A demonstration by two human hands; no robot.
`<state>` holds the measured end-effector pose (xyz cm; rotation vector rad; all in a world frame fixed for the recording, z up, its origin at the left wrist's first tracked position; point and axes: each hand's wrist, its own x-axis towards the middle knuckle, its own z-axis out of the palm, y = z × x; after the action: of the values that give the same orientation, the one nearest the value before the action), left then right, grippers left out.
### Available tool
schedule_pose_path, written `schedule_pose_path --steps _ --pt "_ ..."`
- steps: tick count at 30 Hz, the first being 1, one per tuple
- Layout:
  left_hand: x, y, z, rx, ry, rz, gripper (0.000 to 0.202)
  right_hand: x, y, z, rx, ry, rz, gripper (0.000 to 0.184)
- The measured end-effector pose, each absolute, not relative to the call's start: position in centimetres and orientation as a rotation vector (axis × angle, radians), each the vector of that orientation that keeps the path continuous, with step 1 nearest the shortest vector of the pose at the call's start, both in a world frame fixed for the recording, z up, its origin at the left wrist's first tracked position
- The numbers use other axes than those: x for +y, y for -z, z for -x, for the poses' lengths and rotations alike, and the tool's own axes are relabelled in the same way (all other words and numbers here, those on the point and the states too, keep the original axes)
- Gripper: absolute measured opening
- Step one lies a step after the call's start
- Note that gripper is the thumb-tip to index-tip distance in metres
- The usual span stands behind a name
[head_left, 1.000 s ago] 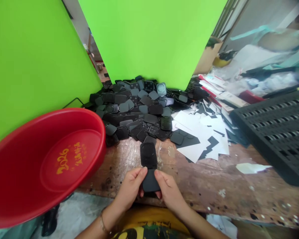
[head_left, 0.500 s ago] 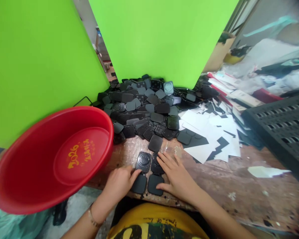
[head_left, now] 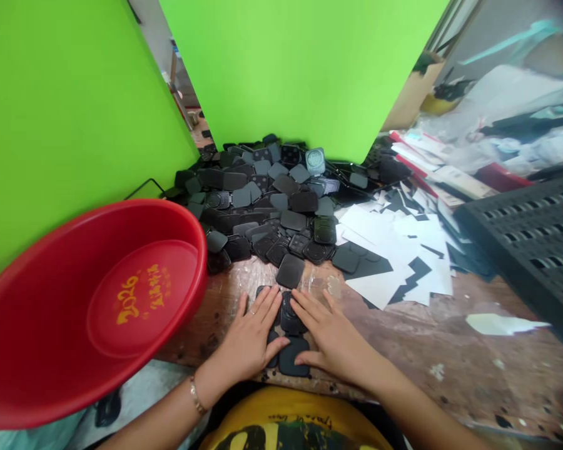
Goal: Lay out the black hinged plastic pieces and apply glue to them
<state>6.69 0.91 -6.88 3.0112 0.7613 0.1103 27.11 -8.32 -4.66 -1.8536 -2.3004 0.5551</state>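
Observation:
My left hand [head_left: 252,337] lies flat, fingers stretched out, over two black rounded-square pieces near the worn table's front edge. My right hand [head_left: 326,334] lies flat beside it, fingers spread, on two more of these pieces [head_left: 294,361]. Together the four pieces form a small block between my hands. Another single black piece [head_left: 289,271] sits just beyond my fingertips. Behind it is a large heap of the same black pieces [head_left: 272,200].
A big red basin [head_left: 94,300] with yellow print sits tilted at the left edge of the table. White and black paper scraps [head_left: 389,250] lie to the right of the heap. A black slatted crate [head_left: 530,237] stands at the far right. Green panels rise behind.
My hands laid the held black pieces down on the table, then my left hand slid forward and flattened over the left pair. The right hand stayed flat on the right pair.

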Motion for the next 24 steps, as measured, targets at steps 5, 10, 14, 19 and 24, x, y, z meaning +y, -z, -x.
schedule_pose_path --steps 5,10,14,19,24 --pt "1.1 7.0 -6.7 0.745 -0.073 -2.988 0.078 -8.5 4.5 -26.9 -2.292 -0.562 1.825 0.099" --pt "1.3 6.4 -6.5 0.712 -0.09 -2.945 0.075 -5.2 3.6 -31.0 -2.102 -0.275 1.878 0.068" --pt "1.5 4.5 -7.2 0.721 -0.142 -2.883 0.076 0.3 4.2 -36.2 -1.889 0.18 2.157 0.071" --pt "1.8 2.3 -9.3 0.703 -0.272 -2.803 0.075 2.6 4.3 -38.7 -1.93 0.259 2.066 0.048" --pt "1.6 1.6 -12.4 0.665 -0.509 -2.715 0.078 -2.5 0.4 -36.3 -1.22 0.026 1.736 0.034"
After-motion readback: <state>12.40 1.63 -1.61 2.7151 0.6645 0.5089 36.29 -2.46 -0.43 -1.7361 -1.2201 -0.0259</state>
